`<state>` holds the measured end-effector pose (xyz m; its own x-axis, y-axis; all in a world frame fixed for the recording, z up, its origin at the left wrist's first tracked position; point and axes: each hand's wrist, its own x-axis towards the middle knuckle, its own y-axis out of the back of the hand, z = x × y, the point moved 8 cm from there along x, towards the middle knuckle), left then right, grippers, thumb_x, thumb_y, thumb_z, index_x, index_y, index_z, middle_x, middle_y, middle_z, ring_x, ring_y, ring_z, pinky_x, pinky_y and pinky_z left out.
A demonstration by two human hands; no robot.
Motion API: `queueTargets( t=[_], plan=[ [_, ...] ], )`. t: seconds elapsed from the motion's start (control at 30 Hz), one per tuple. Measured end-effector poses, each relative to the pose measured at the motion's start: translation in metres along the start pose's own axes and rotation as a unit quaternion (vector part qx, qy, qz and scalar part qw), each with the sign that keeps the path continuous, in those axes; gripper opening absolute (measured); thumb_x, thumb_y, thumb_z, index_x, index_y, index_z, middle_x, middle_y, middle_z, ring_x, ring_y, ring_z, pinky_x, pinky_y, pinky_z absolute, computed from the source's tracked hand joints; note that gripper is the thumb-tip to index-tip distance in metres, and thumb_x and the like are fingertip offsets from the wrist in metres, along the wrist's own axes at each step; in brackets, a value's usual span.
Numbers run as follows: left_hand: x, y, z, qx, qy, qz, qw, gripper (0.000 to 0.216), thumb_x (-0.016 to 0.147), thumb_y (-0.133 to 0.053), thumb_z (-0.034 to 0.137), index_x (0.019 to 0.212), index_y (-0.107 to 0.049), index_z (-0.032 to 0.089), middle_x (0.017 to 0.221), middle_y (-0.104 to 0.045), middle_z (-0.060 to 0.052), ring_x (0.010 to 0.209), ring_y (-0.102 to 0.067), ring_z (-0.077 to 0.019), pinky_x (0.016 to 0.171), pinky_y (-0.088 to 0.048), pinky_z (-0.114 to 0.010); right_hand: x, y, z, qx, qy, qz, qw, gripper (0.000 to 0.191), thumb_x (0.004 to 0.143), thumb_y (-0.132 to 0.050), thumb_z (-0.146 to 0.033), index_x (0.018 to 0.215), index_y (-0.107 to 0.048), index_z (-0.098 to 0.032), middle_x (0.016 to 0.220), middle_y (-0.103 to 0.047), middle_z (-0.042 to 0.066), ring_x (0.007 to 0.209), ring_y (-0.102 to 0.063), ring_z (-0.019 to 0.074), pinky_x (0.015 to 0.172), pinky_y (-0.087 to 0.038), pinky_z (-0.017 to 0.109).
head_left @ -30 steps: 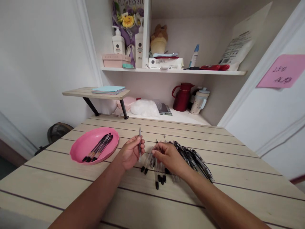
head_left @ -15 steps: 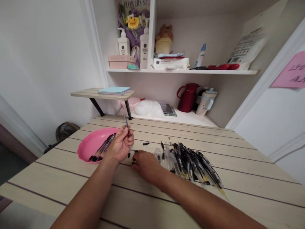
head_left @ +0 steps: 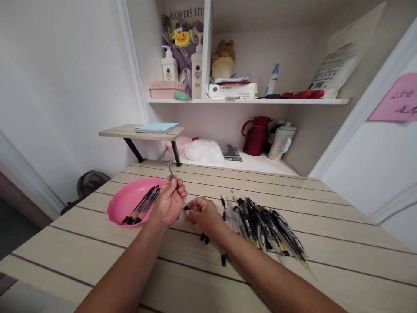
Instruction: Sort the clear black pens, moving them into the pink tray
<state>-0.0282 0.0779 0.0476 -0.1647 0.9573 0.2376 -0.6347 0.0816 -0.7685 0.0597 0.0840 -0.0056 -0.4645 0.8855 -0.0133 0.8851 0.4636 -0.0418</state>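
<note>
Table (head_left: 189,278): pale boards are crossed by dark lines, and everything below is placed on it or held over it.
Pile (head_left: 267,226): many black and clear pen parts are heaped on the right side, well apart from the left hand (head_left: 171,201).
Dish (head_left: 120,199): it is pink and is set to the left, just beside the left wrist; several pens (head_left: 143,205) are laid together in it.
Left hand: its fingers are closed around the pen (head_left: 172,171), and the palm is turned partly up.
Right hand (head_left: 203,217): its thumb and fingertips are pinched on a small black piece (head_left: 186,208).
Pen: it is held tilted over the table, between dish and pile. Its long axis is run from far left to near right; the thin end is pointed away, and the other end is directed at the right fingertips, which are the nearer ones to that end. Whether this end and the black piece are touching cannot be told.
Black ends (head_left: 204,238): a few are seen below the right hand, partly hidden.
Beads (head_left: 232,191): two shiny ones are left behind the pile.
</note>
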Motion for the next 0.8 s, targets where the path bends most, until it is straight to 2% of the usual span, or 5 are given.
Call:
queueTargets(
  t=[0.27,0.5,0.8],
  plan=[
    [0.001,0.001,-0.001,-0.005,-0.011,0.011,1.000,0.008,0.075,-0.055,0.012,0.077,-0.050,0.018,0.069,-0.048,0.002,0.054,-0.044,-0.0056,0.050,-0.036,-0.018,-0.002,0.005,-0.003,0.021,0.034,0.036,0.999,0.008,0.060,-0.056,-0.018,0.066,-0.050,-0.017,0.045,-0.051,-0.006,0.041,-0.047,0.0079,0.043,-0.037,0.020],
    [0.000,0.001,0.000,-0.014,-0.021,0.003,1.000,0.007,0.077,-0.053,0.012,0.077,-0.049,0.018,0.070,-0.047,0.002,0.056,-0.044,-0.0057,0.052,-0.036,-0.017,-0.002,0.006,-0.007,0.026,0.050,0.029,0.998,0.009,0.060,-0.056,-0.018,0.067,-0.050,-0.016,0.046,-0.052,-0.005,0.042,-0.047,0.0079,0.043,-0.036,0.020],
    [-0.002,-0.002,0.001,-0.031,-0.041,0.011,0.999,0.007,0.076,-0.054,0.013,0.080,-0.051,0.018,0.067,-0.046,0.003,0.056,-0.044,-0.0054,0.053,-0.036,-0.017,-0.011,0.011,-0.022,-0.057,0.101,0.072,0.991,0.007,0.061,-0.054,-0.016,0.068,-0.053,-0.016,0.052,-0.052,-0.004,0.047,-0.047,0.0086,0.046,-0.037,0.020]
  ],
)
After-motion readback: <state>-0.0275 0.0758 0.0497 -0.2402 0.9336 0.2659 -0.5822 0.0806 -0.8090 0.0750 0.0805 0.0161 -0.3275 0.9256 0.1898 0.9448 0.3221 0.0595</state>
